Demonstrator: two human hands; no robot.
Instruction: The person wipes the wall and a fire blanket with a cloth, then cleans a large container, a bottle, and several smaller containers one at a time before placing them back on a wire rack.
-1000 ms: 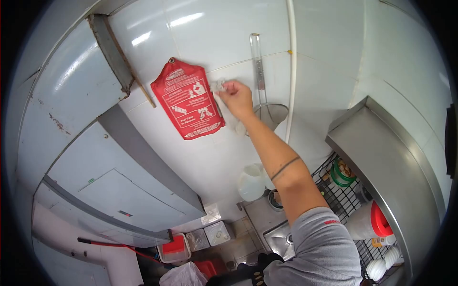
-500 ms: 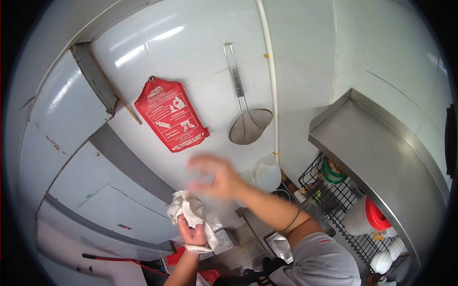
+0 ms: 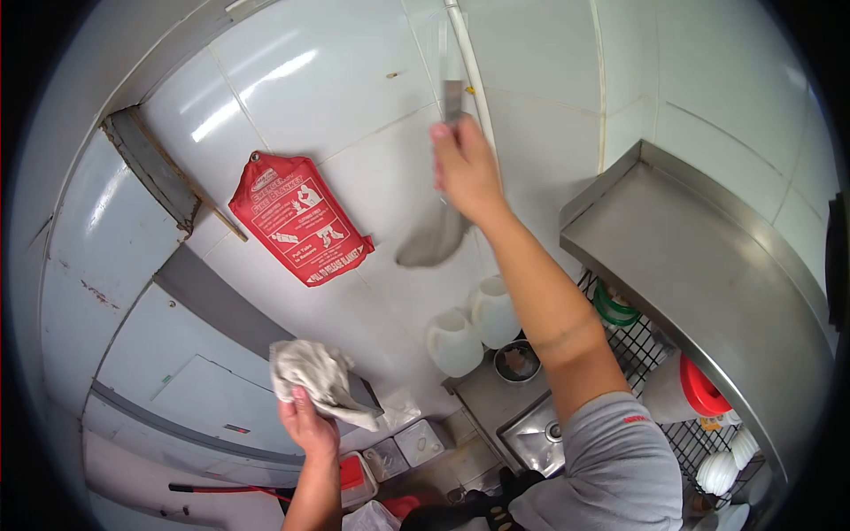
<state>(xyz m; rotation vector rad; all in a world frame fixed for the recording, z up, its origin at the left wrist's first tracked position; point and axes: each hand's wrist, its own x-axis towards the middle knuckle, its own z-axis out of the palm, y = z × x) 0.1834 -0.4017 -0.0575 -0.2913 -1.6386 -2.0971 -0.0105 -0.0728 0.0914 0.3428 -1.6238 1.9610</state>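
My right hand (image 3: 467,170) is raised against the tiled wall, its fingers wrapped round the handle of a long-handled mesh strainer (image 3: 436,241). The strainer's bowl hangs below the hand and is blurred by motion; its wire loop end points up beside a white pipe (image 3: 469,66). A small hook (image 3: 393,75) on the wall stands apart from the strainer, to its left. Lower left, my left hand (image 3: 308,427) grips a crumpled whitish cloth (image 3: 314,376), which drapes over the fingers and hides part of them.
A red fire blanket pouch (image 3: 305,221) hangs on the wall. Two white plastic jugs (image 3: 454,343) and a round metal pot (image 3: 517,361) stand by a steel sink (image 3: 540,435). At right, a steel shelf (image 3: 699,257) juts out above a black wire rack (image 3: 630,354).
My right hand has moved up and taken hold of the strainer, which is now off its hook and shifted. My left hand has moved left with the cloth.
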